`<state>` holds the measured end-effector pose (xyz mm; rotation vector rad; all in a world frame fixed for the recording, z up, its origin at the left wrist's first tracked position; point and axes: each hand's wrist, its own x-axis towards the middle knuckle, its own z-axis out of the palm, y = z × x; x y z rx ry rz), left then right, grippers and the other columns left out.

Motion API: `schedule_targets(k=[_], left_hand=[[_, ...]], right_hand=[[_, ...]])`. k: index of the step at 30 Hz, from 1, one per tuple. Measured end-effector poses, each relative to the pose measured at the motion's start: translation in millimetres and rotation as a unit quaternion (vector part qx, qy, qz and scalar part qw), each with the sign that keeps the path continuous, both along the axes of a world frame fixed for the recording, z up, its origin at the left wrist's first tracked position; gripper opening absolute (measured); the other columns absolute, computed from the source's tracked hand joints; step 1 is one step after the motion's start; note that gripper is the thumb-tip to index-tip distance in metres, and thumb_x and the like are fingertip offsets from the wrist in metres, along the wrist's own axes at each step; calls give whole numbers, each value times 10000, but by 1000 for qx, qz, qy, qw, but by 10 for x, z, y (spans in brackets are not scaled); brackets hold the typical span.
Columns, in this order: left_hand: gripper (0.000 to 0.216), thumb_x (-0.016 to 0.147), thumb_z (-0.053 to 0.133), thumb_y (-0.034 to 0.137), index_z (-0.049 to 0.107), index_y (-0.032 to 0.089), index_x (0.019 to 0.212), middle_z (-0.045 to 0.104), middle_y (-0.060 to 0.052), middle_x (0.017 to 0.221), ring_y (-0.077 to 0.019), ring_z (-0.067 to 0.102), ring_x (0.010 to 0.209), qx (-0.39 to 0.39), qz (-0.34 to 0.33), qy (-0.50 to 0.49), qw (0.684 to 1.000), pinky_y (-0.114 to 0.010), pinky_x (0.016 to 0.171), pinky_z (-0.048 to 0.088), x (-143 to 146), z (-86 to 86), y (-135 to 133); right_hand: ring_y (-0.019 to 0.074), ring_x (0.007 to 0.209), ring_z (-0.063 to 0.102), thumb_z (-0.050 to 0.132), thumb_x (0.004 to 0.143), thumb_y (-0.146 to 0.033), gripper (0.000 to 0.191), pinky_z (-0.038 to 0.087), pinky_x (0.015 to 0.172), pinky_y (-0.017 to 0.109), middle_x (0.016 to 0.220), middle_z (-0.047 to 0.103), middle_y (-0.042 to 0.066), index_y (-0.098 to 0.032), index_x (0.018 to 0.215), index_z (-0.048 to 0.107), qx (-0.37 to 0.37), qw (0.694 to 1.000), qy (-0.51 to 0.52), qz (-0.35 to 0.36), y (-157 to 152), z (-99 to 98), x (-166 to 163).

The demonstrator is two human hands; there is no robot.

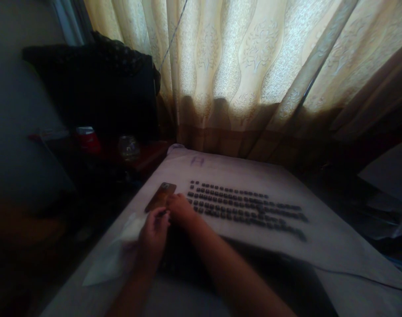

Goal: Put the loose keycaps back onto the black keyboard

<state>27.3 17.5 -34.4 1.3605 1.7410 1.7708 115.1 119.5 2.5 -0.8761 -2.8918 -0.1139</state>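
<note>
My left hand is curled above the left end of a dark keyboard. A small dark patch shows between its fingertips; whether it is a keycap or shadow is unclear. Close against it, my right hand has its fingers drawn together, and whatever they hold is hidden. Just beyond both hands lies a phone, back side up. To the right, loose dark keycaps are laid out in several long rows. A crumpled white tissue or cloth sits left of my left forearm.
The pale covered surface carries all this. A cable runs off right from the keyboard. At the back left, a dark screen, a red container and a glass jar stand on a side table. Curtains hang behind.
</note>
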Motion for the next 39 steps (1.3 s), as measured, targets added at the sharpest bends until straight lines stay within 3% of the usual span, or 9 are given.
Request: schedule_targets(k=[6,12,16,22,29,33,39], left_hand=[[400,850,554,542,629,187,1018,739,-87,888,-215,702,662,-17,-13,23,1000,-345,625,588,6,-16,-6],[369,838,586,498,623,190,1039,753,-107,996,-226,728,760,-21,-51,50,997,-350,702,596,71,-28,-54],[316,813,625,464,663,218,1007,770,-70,992,-224,733,812,-23,-118,75,990,-342,761,594,289,-14,-180],[264,816,646,450,697,248,978,788,-26,922,-202,752,771,-30,-263,125,956,-275,692,598,753,-14,-393],[229,816,655,456,717,285,956,764,-7,799,-193,721,658,-63,-389,157,906,-273,632,576,1246,79,-552],[201,800,661,400,705,284,958,763,-16,838,-210,733,734,-98,-443,116,883,-288,673,578,1494,119,-588],[169,764,681,360,646,251,889,716,6,684,-187,683,592,-177,-483,38,856,-264,565,526,1697,184,-549]], right_hand=[[246,1058,593,594,945,-232,206,438,892,378,1066,734,94,-203,1093,733,0,999,45,-4,-40,-6,248],[237,1000,621,560,939,-136,249,462,876,368,1026,750,82,-205,1087,747,24,992,116,-50,-195,77,881],[225,962,644,524,937,-113,265,494,865,359,1017,754,89,-189,1050,751,35,985,152,-78,-517,83,1453],[194,784,665,468,972,-158,262,543,744,329,859,745,95,-153,1006,728,53,957,280,-61,-1155,-55,2190],[173,852,717,552,962,-177,190,576,767,296,946,766,78,-187,1074,706,-48,915,393,-76,-1617,-96,2587],[154,860,717,579,947,-155,183,580,781,273,940,759,69,-183,1067,714,-126,882,451,-60,-1679,-38,2718],[138,867,710,627,936,-197,134,581,771,248,928,751,49,-205,1021,730,-197,850,487,-47,-1665,-88,2911]])
